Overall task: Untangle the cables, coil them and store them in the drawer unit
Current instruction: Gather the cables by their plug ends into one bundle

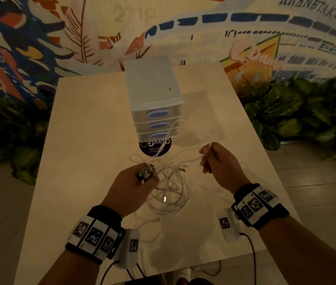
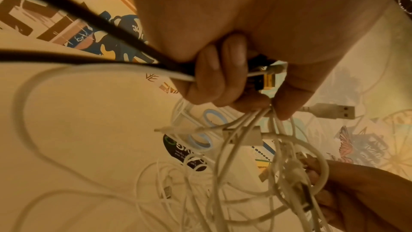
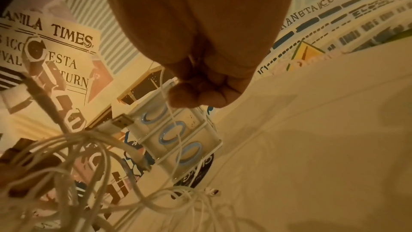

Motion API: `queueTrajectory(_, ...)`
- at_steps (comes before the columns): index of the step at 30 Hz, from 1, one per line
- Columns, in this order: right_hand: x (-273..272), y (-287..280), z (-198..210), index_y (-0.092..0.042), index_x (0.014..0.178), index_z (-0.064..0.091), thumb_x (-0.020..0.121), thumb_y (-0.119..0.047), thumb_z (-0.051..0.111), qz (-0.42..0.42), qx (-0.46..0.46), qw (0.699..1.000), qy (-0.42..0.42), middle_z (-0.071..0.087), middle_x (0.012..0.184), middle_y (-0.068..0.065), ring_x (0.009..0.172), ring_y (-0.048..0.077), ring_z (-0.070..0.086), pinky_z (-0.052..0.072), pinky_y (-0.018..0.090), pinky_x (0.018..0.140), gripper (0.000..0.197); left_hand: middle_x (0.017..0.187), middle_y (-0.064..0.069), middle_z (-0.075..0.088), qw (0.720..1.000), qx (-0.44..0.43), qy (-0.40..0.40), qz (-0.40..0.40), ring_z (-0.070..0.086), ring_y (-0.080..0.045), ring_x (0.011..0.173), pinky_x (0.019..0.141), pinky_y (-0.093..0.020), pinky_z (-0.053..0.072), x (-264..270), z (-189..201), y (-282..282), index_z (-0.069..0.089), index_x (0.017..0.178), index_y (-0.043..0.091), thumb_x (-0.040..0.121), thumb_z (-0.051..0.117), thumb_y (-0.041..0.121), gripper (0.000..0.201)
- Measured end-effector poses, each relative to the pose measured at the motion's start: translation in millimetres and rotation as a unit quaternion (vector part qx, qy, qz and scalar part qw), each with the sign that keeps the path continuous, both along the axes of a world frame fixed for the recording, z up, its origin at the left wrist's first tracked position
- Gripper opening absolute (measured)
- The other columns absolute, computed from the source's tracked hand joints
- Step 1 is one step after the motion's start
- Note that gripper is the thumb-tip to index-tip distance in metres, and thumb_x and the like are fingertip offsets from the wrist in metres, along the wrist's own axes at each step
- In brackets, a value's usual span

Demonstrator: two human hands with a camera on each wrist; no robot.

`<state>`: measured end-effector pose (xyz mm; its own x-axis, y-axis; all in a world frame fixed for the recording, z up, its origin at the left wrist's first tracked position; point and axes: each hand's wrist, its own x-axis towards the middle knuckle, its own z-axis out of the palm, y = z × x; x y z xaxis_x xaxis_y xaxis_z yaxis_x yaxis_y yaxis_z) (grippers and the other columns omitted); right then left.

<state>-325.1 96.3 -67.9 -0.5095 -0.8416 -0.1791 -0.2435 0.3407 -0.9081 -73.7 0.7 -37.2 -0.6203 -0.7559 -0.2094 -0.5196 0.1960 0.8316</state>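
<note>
White, thin, limp cables (image 1: 169,194) lie tangled on the pale table (image 1: 76,128), before the translucent plastic drawer unit (image 1: 155,103). Left hand (image 1: 130,188) clamps several plug ends; right hand (image 1: 220,163) pinches one strand. Light and snag-prone: grip near connectors.

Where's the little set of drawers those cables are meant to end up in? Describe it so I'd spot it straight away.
Start at the pale table before the painted wall. The drawer unit stands at its middle, beyond the two hands and the tangle of white cables. It is the only box there: translucent plastic, three stacked drawers, each with a blue oval handle, all closed.
</note>
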Motion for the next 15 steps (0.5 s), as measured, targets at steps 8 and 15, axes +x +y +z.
queueTrajectory(8,14.2,-0.1,18.8,-0.015,0.104,0.072,0.088,-0.014,0.077,0.131,-0.033,0.981,-0.142,0.077,0.098,0.004,0.079,0.016,0.065,0.05,0.03,0.068,0.018,0.073,-0.007,0.05,0.997,-0.057,0.018,-0.043,0.048,-0.025,0.07,0.068,-0.043,0.043,4.7,2.0,2.9,0.051,0.082,0.006,0.096,0.065,0.033,0.033)
queueTrajectory(15,14.5,-1.0,28.9,-0.007,0.103,0.078,0.096,-0.004,0.064,0.141,-0.061,0.977,-0.15,0.077,0.088,-0.004,0.077,0.005,0.064,0.046,0.022,0.07,0.016,0.068,0.001,0.044,0.996,-0.066,0.02,-0.048,0.042,-0.017,0.064,0.065,-0.026,0.036,7.9,3.1,1.2,0.049,0.077,0.01,0.096,0.066,0.021,0.028)
